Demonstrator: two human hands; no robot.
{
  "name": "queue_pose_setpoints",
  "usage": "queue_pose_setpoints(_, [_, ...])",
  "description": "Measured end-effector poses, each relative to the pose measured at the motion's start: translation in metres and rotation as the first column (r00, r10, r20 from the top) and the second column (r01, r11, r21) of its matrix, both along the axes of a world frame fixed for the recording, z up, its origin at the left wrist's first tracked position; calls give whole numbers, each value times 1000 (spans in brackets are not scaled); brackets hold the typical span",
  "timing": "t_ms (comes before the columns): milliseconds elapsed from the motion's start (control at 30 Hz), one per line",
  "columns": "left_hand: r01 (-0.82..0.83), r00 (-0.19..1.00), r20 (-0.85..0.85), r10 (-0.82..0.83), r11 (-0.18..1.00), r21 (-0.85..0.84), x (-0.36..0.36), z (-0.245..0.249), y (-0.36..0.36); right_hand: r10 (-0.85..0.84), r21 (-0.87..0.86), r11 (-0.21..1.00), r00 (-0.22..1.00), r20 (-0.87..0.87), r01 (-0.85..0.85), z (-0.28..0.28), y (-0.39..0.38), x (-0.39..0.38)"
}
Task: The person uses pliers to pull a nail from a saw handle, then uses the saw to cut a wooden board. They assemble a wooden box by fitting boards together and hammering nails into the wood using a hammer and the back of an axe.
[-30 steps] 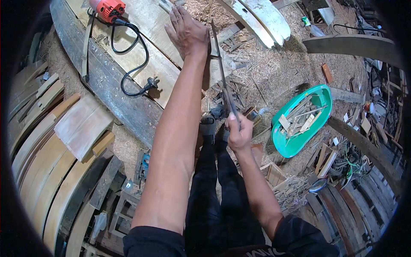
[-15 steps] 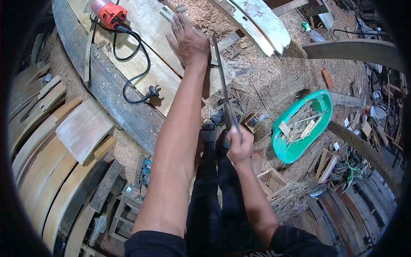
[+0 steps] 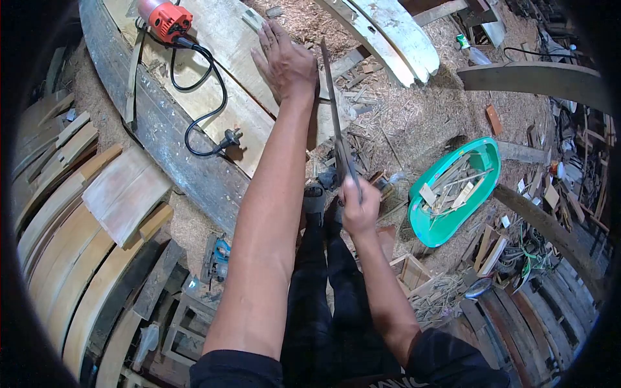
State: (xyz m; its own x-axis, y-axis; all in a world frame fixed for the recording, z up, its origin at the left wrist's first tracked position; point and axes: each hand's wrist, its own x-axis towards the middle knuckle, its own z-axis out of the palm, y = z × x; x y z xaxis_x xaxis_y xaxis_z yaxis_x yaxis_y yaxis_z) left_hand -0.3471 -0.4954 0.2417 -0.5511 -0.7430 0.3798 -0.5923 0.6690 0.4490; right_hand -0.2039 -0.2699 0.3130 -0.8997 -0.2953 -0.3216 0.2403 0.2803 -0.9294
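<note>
My left hand lies palm down with fingers spread on a pale wooden board, pressing near its right end. Just past the fingertips is a small strip of wood. Closed around the lower end of a handsaw is my right hand, in front of my legs. The saw's long narrow blade points away from me and crosses the board's end, to the right of my left hand. My fingers hide most of the handle.
A red power tool with a black cord and plug rests on the boards. To the right, a green tub holds wood scraps. Curved planks are stacked at left. Shavings cover the floor, and a blue tool lies there.
My right hand and the saw have slid forward, away from me, by a short distance. My left hand stays in place on the board.
</note>
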Motion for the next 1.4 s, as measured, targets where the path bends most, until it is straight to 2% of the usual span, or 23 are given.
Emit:
queue_pose_setpoints(67, [2,1000,-26,-2,1000,12,-1,3,-1,16,-21,1000,997,-75,-18,-2,24,28])
queue_pose_setpoints(100, [-3,999,-33,4,1000,18,-1,4,-1,-7,-43,999,1000,1,7,6,23,29])
queue_pose_setpoints(200, [9,1000,-29,-9,1000,28,-1,2,2,51,23,998,998,35,-52,0,7,-4])
queue_pose_setpoints(233, [9,1000,-23,-8,1000,22,1,0,0,31,-4,1000,996,85,-31,-4,-2,-14])
queue_pose_setpoints(333, [15,1000,-5,-15,1000,-1,1,-2,-1,23,22,999,999,24,-23,6,8,6])
queue_pose_setpoints(467, [19,999,-35,-17,999,51,3,1,3,-8,-52,999,1000,-8,7,-7,32,31])
queue_pose_setpoints(500, [23,999,-36,-22,999,46,2,2,3,4,-50,999,1000,7,-4,4,17,11])
queue_pose_setpoints(600, [20,999,-42,-19,999,29,2,0,0,-2,-62,998,996,93,8,-14,-8,-18])
queue_pose_setpoints(767, [9,999,-31,-8,1000,26,-1,-4,-1,29,-34,999,999,-17,-30,-5,27,15])
queue_pose_setpoints(833, [15,999,-49,-14,1000,14,-1,-3,-1,21,-31,999,998,-53,-23,-2,20,5])
queue_pose_setpoints(867, [18,998,-54,-18,1000,10,0,-2,0,41,8,999,999,-6,-41,-4,10,-9])
queue_pose_setpoints(933, [21,998,-51,-20,1000,15,1,-3,-2,-13,-54,998,997,75,17,-20,-7,-22])
queue_pose_setpoints(1033, [31,999,-35,-31,999,22,2,-2,2,27,-25,999,1000,6,-27,-9,16,6])
queue_pose_setpoints(1133, [18,999,-46,-18,1000,16,1,-1,-1,-23,-12,1000,1000,3,23,1,26,22])
queue_pose_setpoints(1200, [25,998,-56,-25,1000,-5,0,-3,-1,41,-4,999,999,21,-41,-14,16,2])
queue_pose_setpoints(1267, [4,997,-72,-2,1000,17,2,-4,-1,-14,27,1000,999,36,13,-13,-5,-15])
queue_pose_setpoints(1400, [18,999,-37,-18,1000,3,-1,2,0,29,-29,999,1000,-1,-30,-3,24,8])
